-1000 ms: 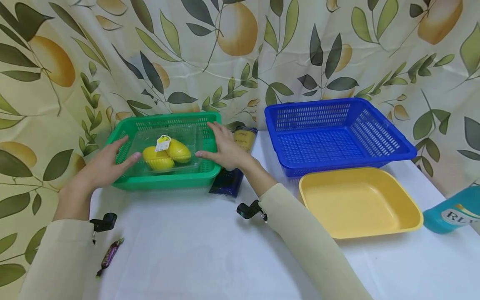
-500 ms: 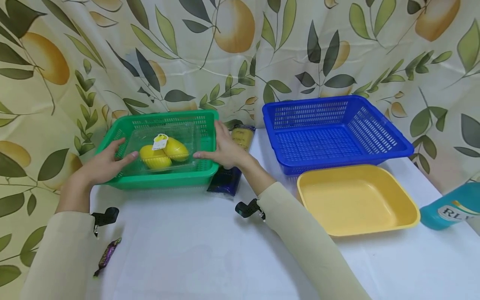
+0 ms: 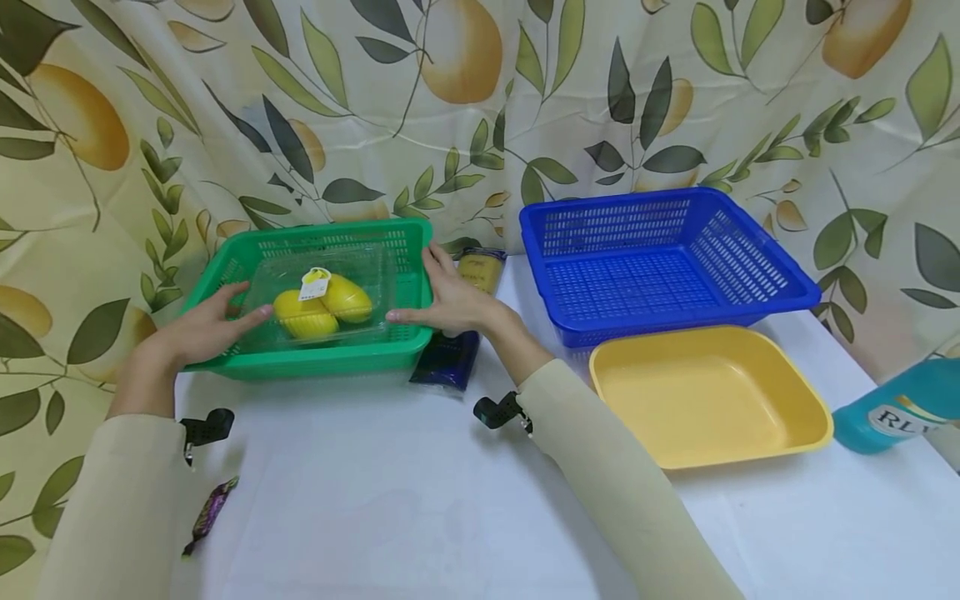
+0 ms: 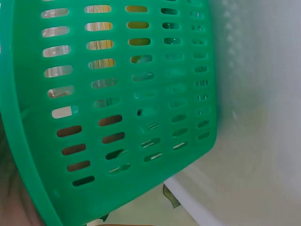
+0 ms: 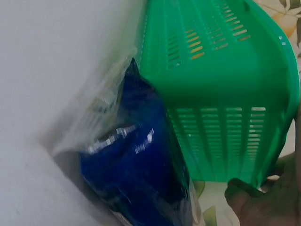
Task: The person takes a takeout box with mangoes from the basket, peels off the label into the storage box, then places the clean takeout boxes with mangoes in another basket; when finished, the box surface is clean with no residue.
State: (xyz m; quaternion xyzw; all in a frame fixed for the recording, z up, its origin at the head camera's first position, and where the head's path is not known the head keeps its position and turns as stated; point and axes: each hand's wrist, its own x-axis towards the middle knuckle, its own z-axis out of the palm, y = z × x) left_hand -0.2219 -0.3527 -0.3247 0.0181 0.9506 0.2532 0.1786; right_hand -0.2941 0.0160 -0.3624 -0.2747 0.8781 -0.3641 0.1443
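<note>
A green slotted basket (image 3: pixel 330 360) stands at the back left, with both hands at its ends. My left hand (image 3: pixel 197 333) grips the left end, thumb reaching over the inside. At the right end my right hand (image 3: pixel 457 300) holds the rim, its thumb over the front corner and fingers outside the wall. Inside the basket lies a clear plastic box (image 3: pixel 378 287) with two yellow fruit-shaped things (image 3: pixel 345 300) and a white tag (image 3: pixel 313 285). In the right wrist view, a dark blue plastic packet (image 5: pixel 136 165) lies right beside the basket wall.
A yellow-topped packet (image 3: pixel 482 268) sits behind my right wrist. To the right are a blue slotted basket (image 3: pixel 637 287), a shallow yellow tray (image 3: pixel 705 400) and a teal bottle (image 3: pixel 892 408). A purple wrapped candy (image 3: pixel 210 515) lies near the left sleeve.
My right hand has come from over the basket's inside onto its right rim. My left hand has settled onto the left end. The whole scene has shifted slightly left in the head view.
</note>
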